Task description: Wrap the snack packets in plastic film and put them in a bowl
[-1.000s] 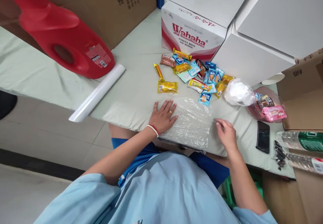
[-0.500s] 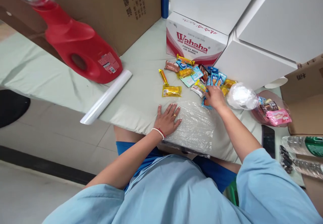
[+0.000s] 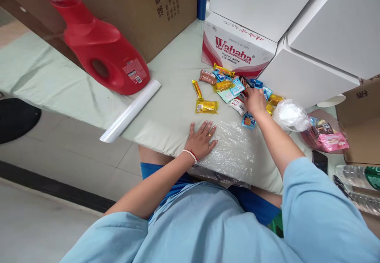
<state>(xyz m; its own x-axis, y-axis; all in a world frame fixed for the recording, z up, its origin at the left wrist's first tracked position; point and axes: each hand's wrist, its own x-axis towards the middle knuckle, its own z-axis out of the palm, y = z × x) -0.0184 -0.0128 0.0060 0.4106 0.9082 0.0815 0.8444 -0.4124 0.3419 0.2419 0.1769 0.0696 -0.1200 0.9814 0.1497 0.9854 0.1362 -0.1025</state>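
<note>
My left hand (image 3: 202, 139) lies flat with fingers spread on the left edge of a sheet of clear plastic wrap (image 3: 234, 148) spread at the table's near edge. My right hand (image 3: 254, 101) reaches into a pile of small snack packets (image 3: 230, 87) beyond the sheet, fingers curled over packets; whether it grips one is hidden. A blue packet (image 3: 247, 120) lies just below that hand at the sheet's far edge. A yellow packet (image 3: 206, 106) and a yellow stick (image 3: 196, 89) lie to the left of the pile.
A red jug (image 3: 101, 57) lies on the pale green table (image 3: 166, 112) beside a roll of wrap (image 3: 130, 110). A Wahaha box (image 3: 234, 49), white boxes (image 3: 299, 45), a crumpled white bag (image 3: 291, 116), a pink bag of snacks (image 3: 325, 136), a phone (image 3: 319, 160) and bottles (image 3: 356, 172) surround the pile.
My right hand left the sheet's right edge and reached forward into the snack pile, then a little farther in. My left hand stayed flat on the wrap.
</note>
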